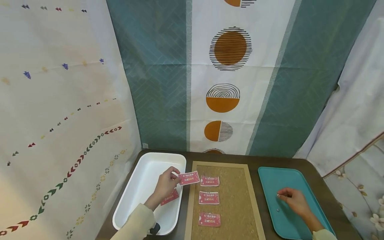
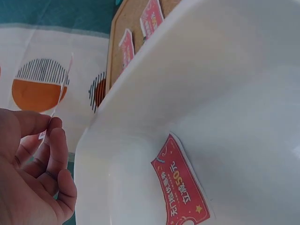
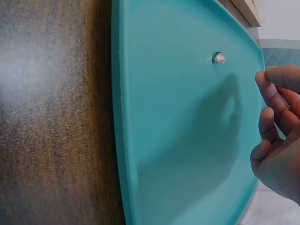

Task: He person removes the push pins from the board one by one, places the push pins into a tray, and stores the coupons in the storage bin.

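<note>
My left hand (image 1: pixel 166 185) pinches a red coupon (image 1: pixel 189 178) by its left end, raised over the corkboard's left frame. In the left wrist view the coupon is edge-on between thumb and fingers. Another red coupon (image 2: pixel 183 187) lies in the white tray (image 2: pixel 122 140) below that hand. On the corkboard (image 1: pixel 234 200), three similar coupons sit in a column, the middle one (image 1: pixel 209 198) among them. Over the teal tray (image 1: pixel 271 213), my right hand (image 1: pixel 295 201) pinches a tiny shiny thumbtack (image 1: pixel 277 195) at its fingertips. A second thumbtack (image 3: pixel 219 57) lies on that tray.
A dark wooden table (image 1: pixel 253 163) carries both trays, with the corkboard between them. Behind it hangs a green and white patterned curtain (image 1: pixel 162 83). Pale fabric (image 1: pixel 60 100) drapes down the left side, and more white fabric (image 1: pixel 354 116) hangs at right.
</note>
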Available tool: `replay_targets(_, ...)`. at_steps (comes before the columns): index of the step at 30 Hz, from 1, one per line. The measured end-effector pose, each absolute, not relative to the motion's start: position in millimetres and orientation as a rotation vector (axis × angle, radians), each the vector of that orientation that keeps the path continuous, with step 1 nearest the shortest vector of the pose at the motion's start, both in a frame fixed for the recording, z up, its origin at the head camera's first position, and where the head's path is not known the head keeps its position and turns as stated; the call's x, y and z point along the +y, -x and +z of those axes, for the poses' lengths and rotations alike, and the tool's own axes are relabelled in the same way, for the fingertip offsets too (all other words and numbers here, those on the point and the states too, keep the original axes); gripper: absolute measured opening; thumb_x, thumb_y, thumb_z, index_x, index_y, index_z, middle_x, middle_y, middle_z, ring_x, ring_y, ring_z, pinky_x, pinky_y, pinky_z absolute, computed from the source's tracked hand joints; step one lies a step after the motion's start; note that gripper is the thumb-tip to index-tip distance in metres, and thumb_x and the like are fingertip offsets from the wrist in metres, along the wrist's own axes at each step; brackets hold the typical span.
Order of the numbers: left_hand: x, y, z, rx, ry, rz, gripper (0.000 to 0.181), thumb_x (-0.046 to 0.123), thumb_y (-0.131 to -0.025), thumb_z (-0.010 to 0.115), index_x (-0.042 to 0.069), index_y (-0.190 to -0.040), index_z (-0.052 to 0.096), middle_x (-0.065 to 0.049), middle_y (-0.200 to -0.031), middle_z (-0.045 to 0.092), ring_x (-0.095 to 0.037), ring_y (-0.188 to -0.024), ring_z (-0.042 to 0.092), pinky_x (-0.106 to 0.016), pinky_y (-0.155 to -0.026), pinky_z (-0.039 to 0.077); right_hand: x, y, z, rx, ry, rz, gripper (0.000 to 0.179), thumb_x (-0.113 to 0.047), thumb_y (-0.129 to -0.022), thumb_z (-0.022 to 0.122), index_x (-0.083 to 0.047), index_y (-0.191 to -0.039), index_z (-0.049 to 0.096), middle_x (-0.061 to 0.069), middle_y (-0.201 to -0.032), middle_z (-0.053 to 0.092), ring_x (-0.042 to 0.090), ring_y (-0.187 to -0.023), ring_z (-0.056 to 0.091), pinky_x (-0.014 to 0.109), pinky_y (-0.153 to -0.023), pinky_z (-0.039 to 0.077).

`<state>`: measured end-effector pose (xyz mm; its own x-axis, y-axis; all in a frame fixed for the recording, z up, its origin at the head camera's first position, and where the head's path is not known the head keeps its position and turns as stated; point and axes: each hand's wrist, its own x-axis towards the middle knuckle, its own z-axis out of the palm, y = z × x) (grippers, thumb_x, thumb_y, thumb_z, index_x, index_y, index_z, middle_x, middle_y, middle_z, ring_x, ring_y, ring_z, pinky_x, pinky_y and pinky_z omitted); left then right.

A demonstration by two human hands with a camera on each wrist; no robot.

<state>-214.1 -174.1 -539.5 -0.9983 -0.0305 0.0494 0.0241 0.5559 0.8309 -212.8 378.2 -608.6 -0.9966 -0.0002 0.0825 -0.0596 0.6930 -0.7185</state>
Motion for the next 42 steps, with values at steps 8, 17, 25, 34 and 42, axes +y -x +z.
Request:
replay_targets(8,-183.9,210.9,-541.4,-2.725,-0.041,-1.434,0.023,0.012,-0.097,0.075,0.011,-0.116,0.064,-0.006,-0.094,0.074,-0.025,-0.082,0.074,-0.033,-0.073,0.063,376.7,205.7,-608.9,-2.893,0.043,1.209,0.013,-0.01,-0.094,0.077,0.0,-0.102,0.077,0.004,-0.088,0.076,0.0,-0.075,0.059,0.026,-0.067,0.048)
replay_targets(17,-201.9,209.2,-541.6,-2.725,-0.083,-1.394,0.021,0.012,-0.097,0.074,0.01,-0.116,0.065,-0.006,-0.093,0.073,-0.021,-0.078,0.072,-0.033,-0.073,0.063,379.8,207.2,-607.0,-2.885,0.026,1.165,0.013,-0.011,-0.092,0.078,-0.001,-0.101,0.077,0.002,-0.085,0.076,-0.003,-0.074,0.058,0.025,-0.066,0.047)
replay_targets(25,-217.8,206.0,-540.4,-2.745,-0.165,-1.374,0.022,0.012,-0.097,0.073,0.008,-0.117,0.065,-0.007,-0.092,0.073,-0.018,-0.077,0.07,-0.034,-0.071,0.062,382.7,205.6,-610.0,-2.888,0.006,1.14,0.011,-0.01,-0.092,0.078,-0.001,-0.098,0.078,0.003,-0.086,0.077,-0.003,-0.074,0.056,0.025,-0.066,0.046)
replay_targets(34,-235.2,204.2,-541.4,-2.75,-0.212,-1.362,0.023,0.011,-0.097,0.073,0.007,-0.118,0.064,-0.007,-0.093,0.073,-0.019,-0.079,0.072,-0.034,-0.072,0.062,385.5,205.3,-613.8,-2.89,-0.014,1.089,0.01,-0.012,-0.091,0.078,-0.003,-0.096,0.078,0.0,-0.085,0.076,-0.005,-0.075,0.056,0.025,-0.067,0.047)
replay_targets(42,-252.6,200.1,-547.4,-2.838,-0.269,-1.301,0.023,0.009,-0.098,0.072,0.004,-0.118,0.063,-0.008,-0.092,0.071,-0.017,-0.076,0.068,-0.031,-0.065,0.059,382.0,204.7,-614.9,-2.924,-0.012,1.045,0.008,-0.012,-0.091,0.079,-0.005,-0.094,0.078,0.003,-0.087,0.076,-0.002,-0.074,0.055,0.027,-0.066,0.046)
